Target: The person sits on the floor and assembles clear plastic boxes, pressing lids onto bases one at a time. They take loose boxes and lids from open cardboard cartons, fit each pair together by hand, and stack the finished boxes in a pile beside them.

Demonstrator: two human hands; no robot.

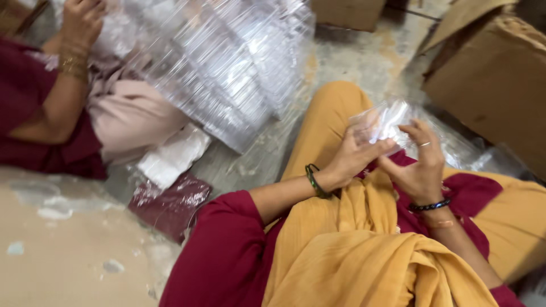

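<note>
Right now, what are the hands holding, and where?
Both hands hold one clear plastic piece: the left hand grips its lower left edge, the right hand its lower right edge.

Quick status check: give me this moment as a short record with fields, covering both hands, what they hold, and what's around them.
left hand: grips the clear plastic piece from the left, thumb toward the right hand
right hand: fingers curled on the same piece, ring on one finger
held item: clear plastic piece, thin and see-through, above the lap
wrists: green bangle on left, dark bead bracelet on right
nearby: large stack of clear plastic trays on the floor ahead
right side: cardboard box
other person: arm at upper left, touching the plastic stack
</note>
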